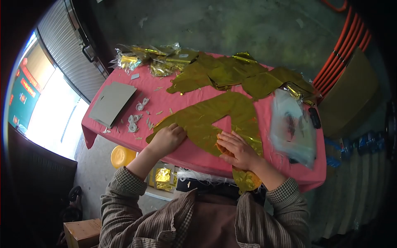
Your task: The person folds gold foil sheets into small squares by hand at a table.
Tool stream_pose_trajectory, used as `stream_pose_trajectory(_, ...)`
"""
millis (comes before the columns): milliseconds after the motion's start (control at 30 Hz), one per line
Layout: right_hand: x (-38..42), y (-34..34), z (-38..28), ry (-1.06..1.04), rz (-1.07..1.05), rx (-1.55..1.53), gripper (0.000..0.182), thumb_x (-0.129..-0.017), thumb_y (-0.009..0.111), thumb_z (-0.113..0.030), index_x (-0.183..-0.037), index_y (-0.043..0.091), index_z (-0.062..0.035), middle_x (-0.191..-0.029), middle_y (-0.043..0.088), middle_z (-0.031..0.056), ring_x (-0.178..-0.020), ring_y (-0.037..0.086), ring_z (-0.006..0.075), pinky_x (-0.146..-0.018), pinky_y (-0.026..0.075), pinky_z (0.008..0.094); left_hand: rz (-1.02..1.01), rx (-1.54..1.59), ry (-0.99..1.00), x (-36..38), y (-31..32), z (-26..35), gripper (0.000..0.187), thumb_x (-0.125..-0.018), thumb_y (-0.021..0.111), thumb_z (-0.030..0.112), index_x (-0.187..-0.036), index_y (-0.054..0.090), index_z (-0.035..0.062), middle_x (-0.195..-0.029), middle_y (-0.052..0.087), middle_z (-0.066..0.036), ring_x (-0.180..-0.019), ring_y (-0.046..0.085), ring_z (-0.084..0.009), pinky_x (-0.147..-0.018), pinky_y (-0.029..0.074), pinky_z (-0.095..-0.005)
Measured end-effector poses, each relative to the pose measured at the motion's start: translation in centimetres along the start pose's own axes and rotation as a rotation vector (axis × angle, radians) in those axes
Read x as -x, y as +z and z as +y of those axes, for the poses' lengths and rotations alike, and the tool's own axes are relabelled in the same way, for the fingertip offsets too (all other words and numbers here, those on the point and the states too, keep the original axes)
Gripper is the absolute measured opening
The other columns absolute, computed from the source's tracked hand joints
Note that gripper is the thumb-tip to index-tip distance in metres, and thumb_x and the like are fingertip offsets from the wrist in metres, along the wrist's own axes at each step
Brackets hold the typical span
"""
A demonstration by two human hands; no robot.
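A flat gold foil balloon [198, 118] with a triangular opening lies spread on the pink-covered table in front of me. Its lower right part hangs over the near edge. My left hand [168, 138] is closed at the balloon's left near edge, fingers curled down onto the foil. On the balloon's right side rests my right hand [239, 151], its fingers bent over a small orange pad [223, 145], perhaps a cloth or sponge. The palm hides most of that pad.
More gold foil balloons [223, 74] and clear-wrapped packs [136, 58] lie along the far side. Grey cardboard sheets [111, 103] and white string bundles [133, 123] are left. Clear plastic bags [291, 128] and a black object [314, 118] sit right. A yellow bucket [122, 157] stands below.
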State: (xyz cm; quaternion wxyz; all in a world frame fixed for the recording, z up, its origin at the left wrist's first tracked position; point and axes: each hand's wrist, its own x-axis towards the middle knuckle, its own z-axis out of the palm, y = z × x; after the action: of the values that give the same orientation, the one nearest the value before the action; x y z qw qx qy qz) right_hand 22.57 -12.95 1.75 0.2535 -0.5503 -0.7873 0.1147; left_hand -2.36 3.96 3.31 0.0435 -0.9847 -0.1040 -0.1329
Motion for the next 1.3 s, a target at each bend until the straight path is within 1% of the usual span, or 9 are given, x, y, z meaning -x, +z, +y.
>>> stream_pose_trajectory(267,0.3,0.4,0.2,0.075,0.204,-0.049,0.039,-0.082,0.06,-0.019,-0.116,0.054,-0.0008,-0.12,0.054,0.0152,-0.117,0.048,0.0296,-0.1,0.037,0.0392,-0.048,-0.079,-0.083,-0.3,0.4,0.2,0.023,-0.076,0.049,0.01,-0.096,0.058,0.003,-0.087,0.055,-0.009,-0.085,0.055,-0.0237,-0.074,0.048,-0.0326)
stream_pose_trajectory(500,0.3,0.6,0.1,0.091,0.211,0.022,0.034,-0.081,0.061,-0.017,-0.11,0.057,-0.0008,-0.119,0.055,0.0151,-0.116,0.049,0.0299,-0.098,0.039,0.039,-0.069,-0.029,-0.138,-0.5,-0.4,0.6,0.019,-0.075,0.051,0.011,-0.092,0.059,0.0047,-0.086,0.053,-0.009,-0.085,0.055,-0.0234,-0.074,0.047,-0.0324)
stream_pose_trajectory(700,0.0,0.4,0.6,0.017,0.176,0.046,0.033,-0.079,0.063,-0.017,-0.109,0.057,-0.003,-0.12,0.054,0.0143,-0.117,0.048,0.0291,-0.098,0.038,0.0393,-0.064,-0.027,-0.167,-0.6,-1.3,0.5,0.011,-0.074,0.058,0.013,-0.082,0.064,0.0092,-0.08,0.055,-0.006,-0.08,0.057,-0.0234,-0.066,0.049,-0.0344)
stream_pose_trajectory(800,-0.1,0.2,0.7,-0.03,0.153,0.083,0.034,-0.079,0.062,-0.017,-0.109,0.057,-0.0029,-0.12,0.054,0.0141,-0.117,0.048,0.0289,-0.099,0.038,0.0398,0.006,0.185,-0.242,-0.7,-1.9,0.1,0.008,-0.07,0.065,0.012,-0.077,0.065,0.0074,-0.074,0.058,-0.006,-0.074,0.059,-0.0243,-0.06,0.049,-0.034)
stream_pose_trajectory(900,-0.2,-0.1,0.7,-0.046,0.108,0.124,0.035,-0.08,0.061,-0.019,-0.111,0.056,-0.0027,-0.121,0.054,0.0143,-0.117,0.048,0.0288,-0.1,0.037,0.0406,-0.18,0.465,-0.428,-1.0,-2.4,-1.5,0.009,-0.073,0.067,0.015,-0.072,0.063,0.0065,-0.074,0.063,-0.005,-0.072,0.062,-0.0212,-0.066,0.049,-0.032)
stream_pose_trajectory(967,-0.3,-0.2,0.6,-0.041,0.083,0.14,0.038,-0.081,0.06,-0.02,-0.113,0.055,-0.0026,-0.123,0.053,0.0147,-0.118,0.047,0.0287,-0.1,0.037,0.0413,-0.337,0.888,-0.505,-1.7,-4.1,-2.2,0.014,-0.073,0.069,0.016,-0.069,0.064,0.0044,-0.07,0.064,-0.007,-0.065,0.061,-0.0183,-0.064,0.048,-0.0301)
stream_pose_trajectory(1033,-0.3,0.2,1.0,-0.047,0.083,0.166,0.037,-0.081,0.059,-0.022,-0.113,0.055,-0.003,-0.124,0.052,0.0145,-0.118,0.047,0.0281,-0.1,0.036,0.0412,-0.317,0.984,-0.501,-1.7,-3.4,-3.2,0.018,-0.071,0.073,0.019,-0.069,0.063,0.0034,-0.068,0.063,-0.007,-0.062,0.06,-0.0144,-0.062,0.047,-0.03)
stream_pose_trajectory(1133,-0.3,0.0,1.0,-0.036,0.06,0.209,0.039,-0.082,0.058,-0.022,-0.116,0.054,-0.0035,-0.125,0.051,0.0144,-0.119,0.047,0.028,-0.1,0.036,0.0412,-0.251,0.802,-0.454,-1.8,-2.9,-3.4,0.014,-0.072,0.07,0.017,-0.072,0.064,0.0049,-0.069,0.063,-0.008,-0.064,0.062,-0.0198,-0.062,0.048,-0.0334)
stream_pose_trajectory(1300,-0.3,-0.2,0.9,-0.024,-0.003,0.252,0.042,-0.083,0.057,-0.022,-0.121,0.051,-0.0042,-0.129,0.049,0.0136,-0.121,0.045,0.0276,-0.1,0.035,0.0411,-0.266,-0.042,-0.459,-2.0,-3.0,-1.6,0.011,-0.076,0.06,0.02,-0.077,0.062,0.0091,-0.073,0.064,-0.008,-0.073,0.063,-0.0284,-0.065,0.05,-0.0389)
